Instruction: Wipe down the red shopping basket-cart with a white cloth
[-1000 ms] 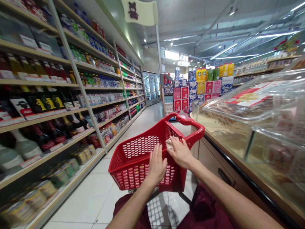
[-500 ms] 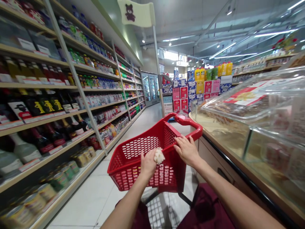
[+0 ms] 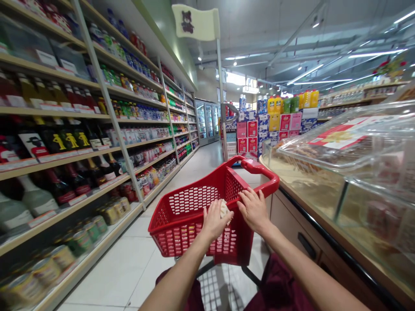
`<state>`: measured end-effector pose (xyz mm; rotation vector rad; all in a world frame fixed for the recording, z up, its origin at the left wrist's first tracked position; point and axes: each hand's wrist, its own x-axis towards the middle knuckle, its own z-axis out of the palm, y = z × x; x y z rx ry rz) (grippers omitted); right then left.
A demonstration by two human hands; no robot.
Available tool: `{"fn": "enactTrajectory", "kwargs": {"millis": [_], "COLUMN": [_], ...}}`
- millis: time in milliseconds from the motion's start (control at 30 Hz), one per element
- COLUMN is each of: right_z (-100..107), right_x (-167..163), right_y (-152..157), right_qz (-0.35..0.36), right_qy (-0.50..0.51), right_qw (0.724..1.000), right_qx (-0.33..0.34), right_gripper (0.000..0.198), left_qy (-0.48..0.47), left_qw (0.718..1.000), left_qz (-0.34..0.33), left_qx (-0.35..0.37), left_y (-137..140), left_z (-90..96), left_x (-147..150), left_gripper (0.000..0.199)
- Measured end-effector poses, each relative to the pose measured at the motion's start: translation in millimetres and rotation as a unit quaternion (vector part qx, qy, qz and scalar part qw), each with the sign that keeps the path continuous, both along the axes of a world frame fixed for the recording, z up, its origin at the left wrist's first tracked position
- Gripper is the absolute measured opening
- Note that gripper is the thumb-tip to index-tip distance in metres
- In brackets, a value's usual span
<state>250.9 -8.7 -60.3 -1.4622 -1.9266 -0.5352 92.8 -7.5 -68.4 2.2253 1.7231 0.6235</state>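
A red plastic shopping cart [image 3: 184,200] with a perforated basket stands right in front of me, its handle loop at the far right. My left hand [image 3: 214,219] is at the cart's near rim, fingers curled over a small off-white, knobbly thing [image 3: 224,208]. Most of that thing is covered by the hand, so its kind is unclear. Just right of it, my right hand [image 3: 254,211] grips the cart's rim below the handle, fingers bent over the edge.
Tall shelves [image 3: 126,149] of bottles and cans run along the left. On the right stands a counter with a glass case [image 3: 366,190] and clear plastic lids. Stacked drink cartons [image 3: 252,129] and a pole with a bear sign [image 3: 196,22] are ahead. Tiled floor lies between.
My left hand has moved right and closed over the knobbly thing, nearer my right hand. The right hand stays on the rim. The view has shifted slightly.
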Motion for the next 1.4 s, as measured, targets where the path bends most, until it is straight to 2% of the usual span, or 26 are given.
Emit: {"fn": "enactTrajectory", "kwargs": {"millis": [100, 200, 300, 367, 433, 500, 633, 700, 767, 867, 933, 1000, 1100, 1167, 1233, 1400], "right_z": [-2.7, -3.9, -3.5, -3.4, -3.6, -4.1, -6.3, -7.4, -8.0, -7.5, -6.3, -5.4, -6.8, -9.4, -11.6, -11.3], "right_x": [0.8, 5.0, 8.8, 8.2, 4.9, 0.7, -0.8, 3.0, 7.3, 8.3, 3.2, -5.3, -15.9, -16.4, -11.6, -3.9], "right_y": [0.0, 0.4, 0.9, 1.0, 0.6, -0.5, -2.9, -3.3, -3.4, -4.8, -7.1, -9.7, -11.2, -9.3, -5.6, 2.2], "right_qz": [-0.009, -0.002, 0.008, 0.008, 0.005, -0.001, 0.002, 0.007, 0.007, 0.004, -0.006, -0.013, 0.014, 0.039, 0.053, 0.037], "right_qy": [-0.002, -0.011, -0.010, 0.000, 0.013, 0.023, 0.010, -0.003, -0.005, 0.004, 0.013, 0.015, -0.006, -0.021, -0.025, -0.012], "right_qw": [1.000, 1.000, 1.000, 1.000, 1.000, 1.000, 1.000, 1.000, 1.000, 1.000, 1.000, 1.000, 1.000, 0.999, 0.998, 0.999], "right_qx": [0.015, 0.016, 0.009, 0.010, 0.015, 0.018, 0.020, 0.020, 0.020, 0.018, 0.018, 0.018, 0.012, 0.011, 0.012, 0.000], "right_gripper": [0.035, 0.034, 0.033, 0.032, 0.032, 0.032, 0.033, 0.033, 0.033, 0.033, 0.033, 0.033, 0.032, 0.033, 0.034, 0.033], "left_qy": [-0.044, -0.035, 0.012, 0.035, 0.038, 0.036, 0.027, 0.028, 0.041, 0.076, 0.096, 0.102, 0.094, 0.092, 0.100, 0.145], "left_qw": [0.996, 0.985, 0.984, 0.981, 0.978, 0.977, 0.977, 0.974, 0.969, 0.961, 0.955, 0.952, 0.949, 0.947, 0.949, 0.946], "left_qz": [0.043, 0.069, 0.047, 0.064, 0.089, 0.090, 0.029, 0.007, -0.002, 0.019, 0.037, 0.036, 0.024, 0.018, 0.015, 0.066], "left_qx": [0.069, 0.151, 0.173, 0.178, 0.185, 0.188, 0.209, 0.226, 0.242, 0.266, 0.280, 0.286, 0.301, 0.306, 0.299, 0.283], "left_y": [2.3, 4.4, 3.9, 2.2, 1.2, 2.8, 11.3, 13.4, 11.2, 2.8, -1.0, -0.5, 5.4, 8.3, 7.7, -2.8], "left_z": [-2.3, -9.9, -22.5, -30.4, -34.3, -33.3, -22.5, -20.1, -24.6, -37.9, -43.4, -44.3, -40.5, -38.7, -40.6, -52.3], "left_x": [8.5, 5.6, -27.8, -57.9, -76.1, -70.4, -12.8, 1.6, -10.0, -56.5, -77.6, -74.8, -42.8, -31.7, -44.4, -118.5], "left_gripper": [0.042, 0.030, 0.027, 0.025, 0.026, 0.027, 0.028, 0.029, 0.030, 0.030, 0.030, 0.030, 0.031, 0.032, 0.032, 0.030]}}
